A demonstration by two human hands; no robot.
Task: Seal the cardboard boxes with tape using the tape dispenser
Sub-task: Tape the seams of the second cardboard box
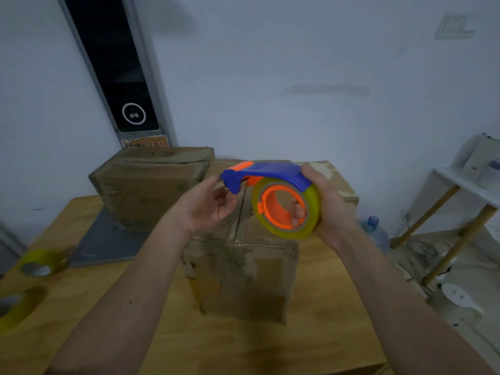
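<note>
The right hand (pixel 328 204) is gripping the blue and orange plastic tape dispenser (pixel 273 197) above the brown cardboard box (pixel 240 277) on the wooden tabletop (pixel 324 320), fingers (pixel 297 212) curled through the roll's core. The left hand (pixel 209 205) is hovering at its front, fingers loosely bent, holding nothing. A second cardboard box (pixel 151 185) is standing behind, two yellowish tape rolls (pixel 40 262) lying left.

A blue-and-orange tape dispenser (pixel 270 185) with a yellowish roll is held above a closed, worn cardboard box (pixel 240 272).

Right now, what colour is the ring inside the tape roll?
Orange; the hub shows best in the head view.
</note>
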